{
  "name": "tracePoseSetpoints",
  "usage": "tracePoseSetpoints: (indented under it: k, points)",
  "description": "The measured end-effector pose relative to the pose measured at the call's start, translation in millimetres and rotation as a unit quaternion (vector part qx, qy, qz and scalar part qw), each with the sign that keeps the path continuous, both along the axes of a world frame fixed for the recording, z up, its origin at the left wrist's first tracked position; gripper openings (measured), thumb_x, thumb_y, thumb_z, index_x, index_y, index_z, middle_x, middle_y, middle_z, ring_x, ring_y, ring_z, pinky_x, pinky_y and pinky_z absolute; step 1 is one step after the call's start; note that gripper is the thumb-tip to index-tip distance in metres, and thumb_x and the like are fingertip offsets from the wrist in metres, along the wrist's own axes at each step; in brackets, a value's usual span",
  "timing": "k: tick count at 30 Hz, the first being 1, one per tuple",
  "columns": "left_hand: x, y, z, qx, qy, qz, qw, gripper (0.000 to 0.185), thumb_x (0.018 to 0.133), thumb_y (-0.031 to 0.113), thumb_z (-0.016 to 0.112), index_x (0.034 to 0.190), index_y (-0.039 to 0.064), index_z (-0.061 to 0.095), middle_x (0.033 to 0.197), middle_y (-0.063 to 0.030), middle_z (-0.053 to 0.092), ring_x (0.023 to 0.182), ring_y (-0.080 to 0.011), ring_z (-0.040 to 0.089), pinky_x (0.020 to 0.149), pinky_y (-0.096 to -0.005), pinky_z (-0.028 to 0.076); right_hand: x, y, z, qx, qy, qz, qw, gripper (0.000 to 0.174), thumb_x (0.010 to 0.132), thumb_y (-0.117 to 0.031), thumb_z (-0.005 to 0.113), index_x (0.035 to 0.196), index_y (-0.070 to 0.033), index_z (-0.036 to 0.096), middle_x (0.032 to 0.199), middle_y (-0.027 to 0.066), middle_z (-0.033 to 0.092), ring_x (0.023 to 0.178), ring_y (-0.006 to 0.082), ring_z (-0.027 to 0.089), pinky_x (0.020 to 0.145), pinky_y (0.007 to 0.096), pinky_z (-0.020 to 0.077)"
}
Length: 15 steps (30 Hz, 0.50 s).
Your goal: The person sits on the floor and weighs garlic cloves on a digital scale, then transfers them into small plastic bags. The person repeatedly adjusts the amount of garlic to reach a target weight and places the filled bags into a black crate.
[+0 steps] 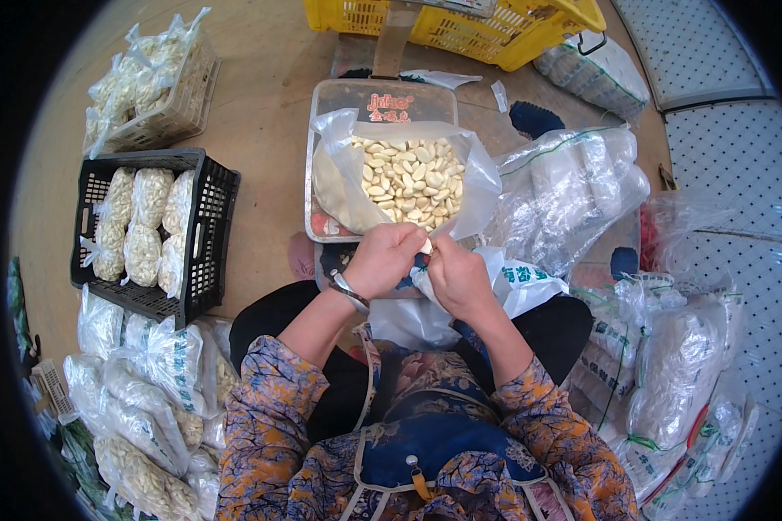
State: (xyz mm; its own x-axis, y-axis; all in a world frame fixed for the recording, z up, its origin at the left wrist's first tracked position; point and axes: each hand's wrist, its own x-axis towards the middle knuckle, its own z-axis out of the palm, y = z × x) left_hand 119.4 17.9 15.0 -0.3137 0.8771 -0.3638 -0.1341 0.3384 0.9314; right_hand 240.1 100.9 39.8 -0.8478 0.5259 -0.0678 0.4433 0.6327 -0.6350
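Note:
A clear plastic bag [479, 172] full of peeled garlic cloves [414, 179] stands open on a platform scale [384, 98]. Just below the bag's near edge my two hands are close together. My left hand [391, 254] pinches a pale piece, which looks like a garlic clove [426, 246], between thumb and finger. My right hand [457, 273] has its fingers curled at the other side of that piece; whether it grips it too cannot be told. White printed plastic bags [521, 280] lie under and beside my right hand, on my lap.
On the left are a black crate [199, 241] of bagged garlic, a pale crate [189, 98] of tied bags and piled filled bags [163, 365]. A yellow crate [508, 39] stands beyond the scale. Packs of plastic bags [573, 189] and more bundles [671, 371] lie at right.

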Motion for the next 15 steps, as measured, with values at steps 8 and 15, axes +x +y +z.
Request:
tracePoseSetpoints:
  k: [8,15]
  points:
    - [-2.4,0.1,3.0,-0.003,-0.107,0.025,0.994,0.032,0.086,0.024,0.044,0.064,0.002,0.053,0.048,0.0009,0.046,0.043,-0.0062,0.040,0.041,-0.0225,0.032,1.9,6.8,9.1,-0.066,0.033,0.054,0.996,0.011,0.081,-0.011,0.046,0.080,-0.001,0.046,0.066,0.0188,0.053,0.062,0.0357,0.054,0.055,0.0429,0.0419]
    - [-2.8,0.2,2.8,-0.011,-0.116,0.004,0.993,0.026,0.088,0.023,0.044,0.076,0.003,0.056,0.051,0.0029,0.044,0.044,-0.0039,0.037,0.042,-0.0191,0.029,1.7,5.1,6.5,0.006,0.037,0.058,0.998,0.010,0.080,-0.011,0.046,0.078,-0.001,0.046,0.064,0.0190,0.052,0.061,0.0365,0.054,0.054,0.0432,0.0416]
